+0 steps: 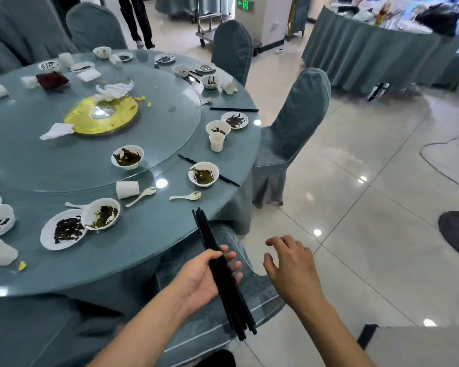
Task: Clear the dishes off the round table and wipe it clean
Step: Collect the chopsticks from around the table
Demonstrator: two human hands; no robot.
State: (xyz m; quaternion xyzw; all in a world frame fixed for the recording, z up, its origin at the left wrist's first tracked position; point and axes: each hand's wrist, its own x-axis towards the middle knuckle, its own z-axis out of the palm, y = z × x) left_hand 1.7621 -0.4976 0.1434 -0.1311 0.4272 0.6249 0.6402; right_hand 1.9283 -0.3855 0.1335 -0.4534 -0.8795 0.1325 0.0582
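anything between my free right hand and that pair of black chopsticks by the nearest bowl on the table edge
Nothing visible blocks it. The right hand hangs open over the floor; the chopsticks lie partly under the bowl, near the table rim.

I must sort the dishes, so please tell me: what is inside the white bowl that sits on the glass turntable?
The bowl holds dark green leafy leftovers. Its near wall hides part of the bottom, so anything lying there cannot be seen.

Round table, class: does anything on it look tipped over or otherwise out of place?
Yes. A white paper cup lies on its side near the lazy Susan's edge, and crumpled napkins are strewn across the glass by the gold centre disc.
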